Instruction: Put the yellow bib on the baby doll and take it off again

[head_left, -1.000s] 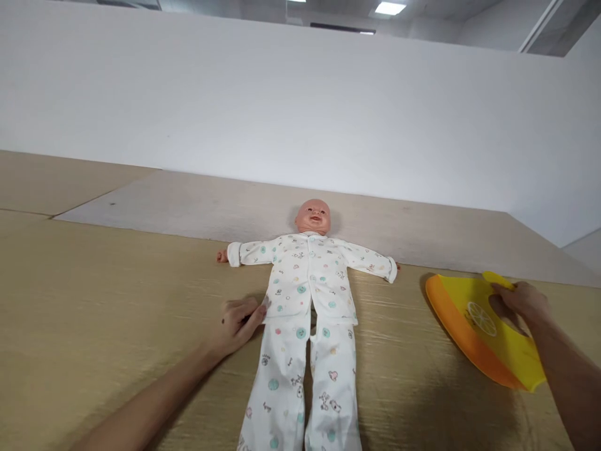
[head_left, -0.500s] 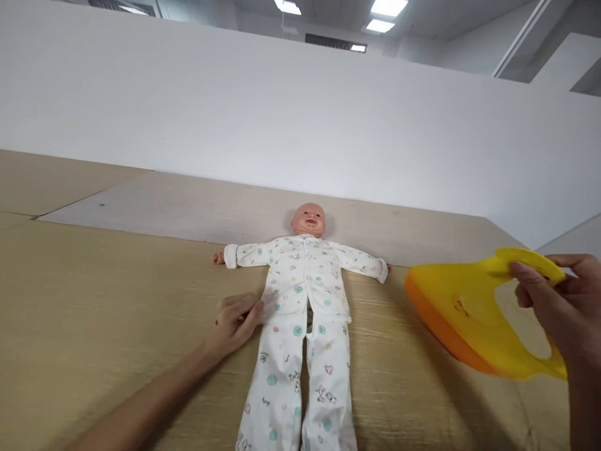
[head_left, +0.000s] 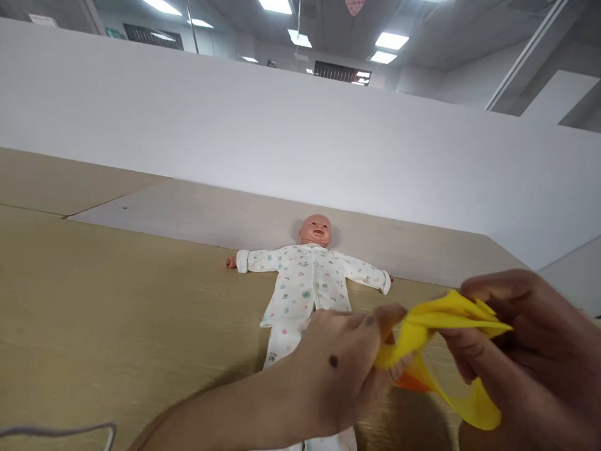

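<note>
Here, left hand (head_left: 338,363) and right hand (head_left: 535,351) pinch the yellow bib (head_left: 425,322) by its edges, tabletop (head_left: 117,300) stretching wide leftward.

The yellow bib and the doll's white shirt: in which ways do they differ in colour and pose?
Colour: the yellow bib has an orange part, while the white shirt carries small coloured prints.
Pose: the yellow bib is bent and held by the left hand and the right hand; the white shirt lies spread on the doll.
Shared: the left hand hides part of each.
</note>
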### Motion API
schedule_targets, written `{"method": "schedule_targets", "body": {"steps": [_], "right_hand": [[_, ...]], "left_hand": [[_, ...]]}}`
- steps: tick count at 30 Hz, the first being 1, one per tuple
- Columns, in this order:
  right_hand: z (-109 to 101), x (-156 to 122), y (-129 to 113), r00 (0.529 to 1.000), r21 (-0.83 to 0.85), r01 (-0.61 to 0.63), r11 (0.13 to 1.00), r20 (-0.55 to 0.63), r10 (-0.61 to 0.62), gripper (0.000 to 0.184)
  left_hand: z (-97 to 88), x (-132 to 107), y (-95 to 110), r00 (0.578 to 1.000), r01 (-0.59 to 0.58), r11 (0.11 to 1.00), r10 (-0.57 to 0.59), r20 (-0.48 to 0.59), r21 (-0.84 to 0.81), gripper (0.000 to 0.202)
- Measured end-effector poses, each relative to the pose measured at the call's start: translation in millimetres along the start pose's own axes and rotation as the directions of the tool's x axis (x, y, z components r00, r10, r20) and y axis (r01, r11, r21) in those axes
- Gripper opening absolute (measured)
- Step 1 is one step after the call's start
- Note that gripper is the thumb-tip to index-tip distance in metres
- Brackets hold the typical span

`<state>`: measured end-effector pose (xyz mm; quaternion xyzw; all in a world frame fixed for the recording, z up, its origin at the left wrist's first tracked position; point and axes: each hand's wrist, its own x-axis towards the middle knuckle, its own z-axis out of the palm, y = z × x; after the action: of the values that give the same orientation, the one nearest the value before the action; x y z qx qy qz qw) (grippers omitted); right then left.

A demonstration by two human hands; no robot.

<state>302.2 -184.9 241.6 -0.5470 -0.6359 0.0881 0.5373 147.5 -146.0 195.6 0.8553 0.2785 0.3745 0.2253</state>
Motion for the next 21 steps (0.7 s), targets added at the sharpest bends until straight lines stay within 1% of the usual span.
{"method": "schedule_targets", "body": {"steps": [2, 3, 4, 6, 8, 9, 11, 13, 15, 16, 17, 18, 20, 21], "right_hand": [[9, 3, -6, 0.998, 0.034, 0.006, 0.999, 0.057, -0.008, 0.015], [11, 6, -7, 0.991, 0.055, 0.033, 0.998, 0.131, -0.04, 0.015], [13, 10, -7, 0.972, 0.078, 0.074, 0.994, 0.218, -0.089, 0.015], [13, 17, -4, 0.919, 0.114, 0.182, 0.977, 0.333, -0.21, 0.015], [13, 23, -1, 0.878, 0.126, 0.272, 0.954, 0.373, -0.3, 0.012], [14, 25, 0, 0.871, 0.112, 0.295, 0.949, 0.376, -0.316, 0.011], [18, 28, 1, 0.867, 0.072, 0.322, 0.944, 0.378, -0.325, 0.01], [24, 30, -1, 0.862, 0.031, 0.354, 0.935, 0.378, -0.339, 0.01], [31, 31, -5, 0.847, -0.01, 0.408, 0.913, 0.376, -0.375, 0.01], [34, 32, -7, 0.841, -0.034, 0.429, 0.903, 0.378, -0.386, 0.012], [36, 32, -8, 0.836, -0.052, 0.445, 0.894, 0.384, -0.393, 0.016], [37, 32, -9, 0.831, -0.066, 0.453, 0.889, 0.393, -0.394, 0.022], [34, 32, -7, 0.817, -0.067, 0.458, 0.887, 0.425, -0.39, 0.039], [31, 31, -3, 0.807, -0.058, 0.452, 0.89, 0.453, -0.38, 0.048]], "left_hand": [[-2.3, -3, -2, 0.997, 0.009, 0.999, -0.013, -0.08, -0.043, 0.017], [-3.5, -5, -5, 0.992, -0.002, 0.996, -0.01, -0.124, -0.095, 0.015], [-5.0, -8, -8, 0.988, -0.015, 0.988, -0.009, -0.157, -0.153, 0.017], [-8.9, -11, -13, 0.984, -0.051, 0.968, 0.006, -0.177, -0.246, 0.035], [-13.7, -14, -16, 0.981, -0.058, 0.954, 0.0, -0.195, -0.293, 0.053], [-15.9, -14, -17, 0.98, -0.076, 0.946, 0.012, -0.201, -0.315, 0.058], [-18.9, -14, -16, 0.975, -0.133, 0.915, 0.052, -0.215, -0.382, 0.06], [-19.9, -14, -15, 0.963, -0.156, 0.887, 0.039, -0.266, -0.435, 0.051], [-20.4, -15, -16, 0.943, -0.099, 0.895, -0.055, -0.328, -0.436, 0.028], [-21.2, -16, -16, 0.93, -0.054, 0.908, -0.106, -0.353, -0.416, 0.017], [-22.6, -17, -16, 0.918, -0.028, 0.92, -0.131, -0.374, -0.391, 0.008], [-24.6, -18, -16, 0.912, -0.013, 0.929, -0.141, -0.386, -0.371, 0.007], [-30.2, -19, -16, 0.898, -0.013, 0.936, -0.144, -0.415, -0.352, 0.013], [-33.3, -19, -15, 0.884, -0.011, 0.933, -0.159, -0.44, -0.36, 0.015]]}}
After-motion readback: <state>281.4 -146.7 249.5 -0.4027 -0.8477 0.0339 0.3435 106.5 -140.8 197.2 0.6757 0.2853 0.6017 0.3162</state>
